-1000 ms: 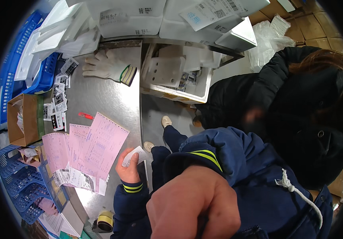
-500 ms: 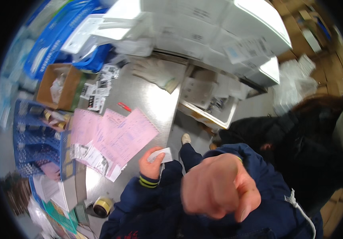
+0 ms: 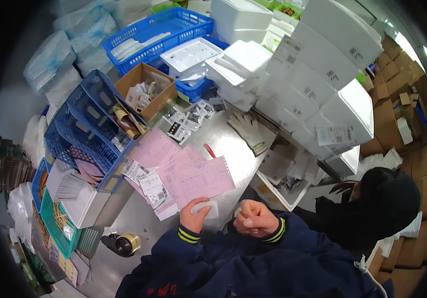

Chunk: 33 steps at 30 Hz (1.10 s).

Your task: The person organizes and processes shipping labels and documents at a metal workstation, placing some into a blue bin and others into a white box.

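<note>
Between the thumb and fingers of my left hand (image 3: 192,217) is a small white slip of paper (image 3: 212,210), held at the near edge of the metal table (image 3: 202,142). My right hand (image 3: 256,219) is closed to the right of it, fingers curled in; anything inside them is hidden. Just beyond my left hand lie several overlapping pink printed sheets (image 3: 199,181). White labels (image 3: 154,190) rest on their left part. A red pen (image 3: 209,150) lies past the sheets, and a pale work glove (image 3: 246,130) is farther back.
Blue file racks (image 3: 82,130) and a cardboard box (image 3: 166,95) stand left, with a tape roll (image 3: 127,244) nearer. White foam boxes (image 3: 317,74) are stacked at the back right. An open foam box (image 3: 284,191) sits below them. A person in black (image 3: 372,208) is close on my right.
My right hand has come down from near the camera to beside my left hand. The view has tilted up, showing more of the back. My left hand still holds the slip.
</note>
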Each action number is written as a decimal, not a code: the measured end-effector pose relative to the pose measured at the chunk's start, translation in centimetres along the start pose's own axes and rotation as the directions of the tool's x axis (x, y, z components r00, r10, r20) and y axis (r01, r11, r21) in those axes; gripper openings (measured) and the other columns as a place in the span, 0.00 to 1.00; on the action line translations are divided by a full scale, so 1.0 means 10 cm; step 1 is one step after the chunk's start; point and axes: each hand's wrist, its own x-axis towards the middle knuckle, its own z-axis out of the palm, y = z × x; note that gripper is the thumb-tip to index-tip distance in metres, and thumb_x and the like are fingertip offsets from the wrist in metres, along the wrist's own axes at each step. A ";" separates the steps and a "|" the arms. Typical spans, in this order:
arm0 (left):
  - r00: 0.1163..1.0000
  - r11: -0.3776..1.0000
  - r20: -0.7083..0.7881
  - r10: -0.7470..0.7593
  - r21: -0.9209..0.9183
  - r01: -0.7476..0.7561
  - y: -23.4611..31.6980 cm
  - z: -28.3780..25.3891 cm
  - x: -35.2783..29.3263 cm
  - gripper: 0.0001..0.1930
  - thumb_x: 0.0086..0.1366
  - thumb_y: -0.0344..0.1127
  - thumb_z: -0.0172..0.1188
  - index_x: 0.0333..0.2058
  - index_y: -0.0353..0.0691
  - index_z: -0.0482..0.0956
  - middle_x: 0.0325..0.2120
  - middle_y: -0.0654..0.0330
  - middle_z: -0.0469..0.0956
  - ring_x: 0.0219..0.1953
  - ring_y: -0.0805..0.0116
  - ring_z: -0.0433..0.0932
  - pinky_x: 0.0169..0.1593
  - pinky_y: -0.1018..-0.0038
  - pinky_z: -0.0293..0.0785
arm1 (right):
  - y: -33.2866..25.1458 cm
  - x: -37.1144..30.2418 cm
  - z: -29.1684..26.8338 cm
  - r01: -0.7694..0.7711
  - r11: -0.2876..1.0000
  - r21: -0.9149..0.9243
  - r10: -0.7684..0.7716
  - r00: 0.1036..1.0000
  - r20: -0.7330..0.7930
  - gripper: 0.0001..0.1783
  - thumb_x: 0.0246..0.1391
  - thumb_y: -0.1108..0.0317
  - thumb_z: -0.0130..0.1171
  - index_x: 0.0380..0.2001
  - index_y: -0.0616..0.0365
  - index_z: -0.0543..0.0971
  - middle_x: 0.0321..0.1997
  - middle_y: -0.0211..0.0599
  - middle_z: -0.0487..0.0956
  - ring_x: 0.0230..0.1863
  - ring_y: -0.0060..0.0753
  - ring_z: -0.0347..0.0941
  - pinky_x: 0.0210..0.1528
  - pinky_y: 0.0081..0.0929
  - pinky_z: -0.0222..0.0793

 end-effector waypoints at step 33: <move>0.686 0.993 0.721 -0.101 0.112 0.029 -0.06 1.75 -0.22 0.15 0.52 0.28 0.64 0.39 0.33 0.75 0.31 0.59 0.76 0.32 0.72 0.74 0.39 0.77 0.72 | 0.27 -2.31 -0.71 0.536 0.839 -0.096 -0.371 0.435 -0.820 0.14 0.55 0.59 0.45 0.19 0.53 0.67 0.16 0.33 0.68 0.10 0.21 0.55 0.11 0.20 0.47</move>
